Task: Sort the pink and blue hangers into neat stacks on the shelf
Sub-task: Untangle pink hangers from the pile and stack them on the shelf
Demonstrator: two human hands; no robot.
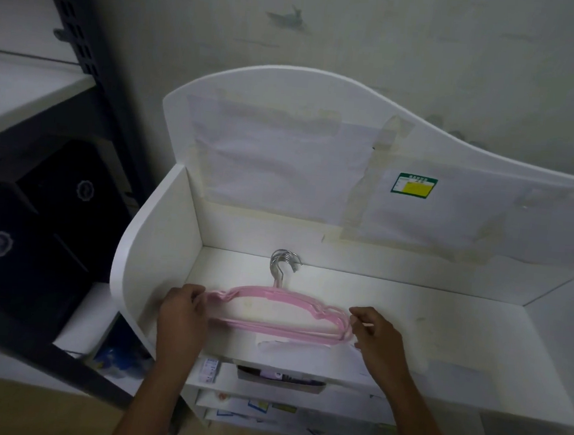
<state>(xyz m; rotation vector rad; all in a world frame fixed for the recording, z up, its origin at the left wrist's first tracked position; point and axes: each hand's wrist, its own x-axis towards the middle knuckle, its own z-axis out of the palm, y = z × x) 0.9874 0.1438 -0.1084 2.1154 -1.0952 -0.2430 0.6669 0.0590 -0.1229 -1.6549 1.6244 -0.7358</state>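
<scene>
left hand (182, 307) covering pink hangers' (272, 295) left end, green-yellow sticker (414, 185) text unreadable

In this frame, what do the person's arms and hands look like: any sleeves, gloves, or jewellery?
Both forearms are bare up to the bottom edge of the picture, with no sleeves in view. The left hand and the right hand wear no gloves. No watch, bracelet or ring shows on either wrist or on the fingers, though the image is somewhat soft.
</scene>
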